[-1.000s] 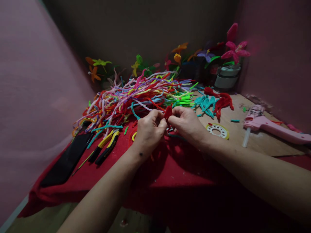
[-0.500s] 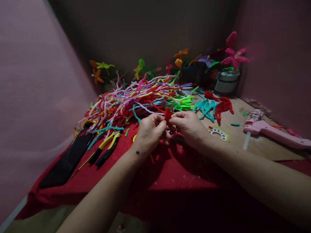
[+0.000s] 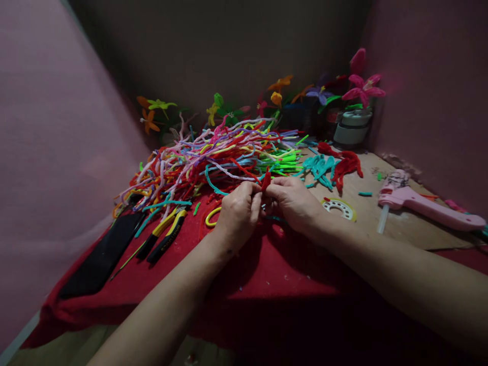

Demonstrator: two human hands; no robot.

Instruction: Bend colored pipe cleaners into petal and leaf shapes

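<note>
Both hands meet over the red cloth [image 3: 282, 269], around a small red fuzzy piece [image 3: 266, 181] that points upward. My left hand [image 3: 241, 209] pinches it from the left, fingers curled. From the right, my right hand [image 3: 292, 201] grips the same piece between thumb and fingers. Its lower part is hidden by the fingers. Just behind the hands lies a large heap of coloured pipe cleaners [image 3: 213, 157]. A yellow ring-shaped handle [image 3: 212, 217] shows beside my left hand.
Pliers [image 3: 166, 236] and a black flat object [image 3: 102, 254] lie left. To the right are turquoise pieces [image 3: 320, 169], red pieces [image 3: 346, 168], a white disc [image 3: 339, 209] and a pink glue gun [image 3: 430, 203]. Fuzzy flowers [image 3: 364, 90] stand behind.
The red piece has turned between the fingers and now looks narrower and tilted. My left hand has rotated, its back facing up more. The whole view has shifted slightly.
</note>
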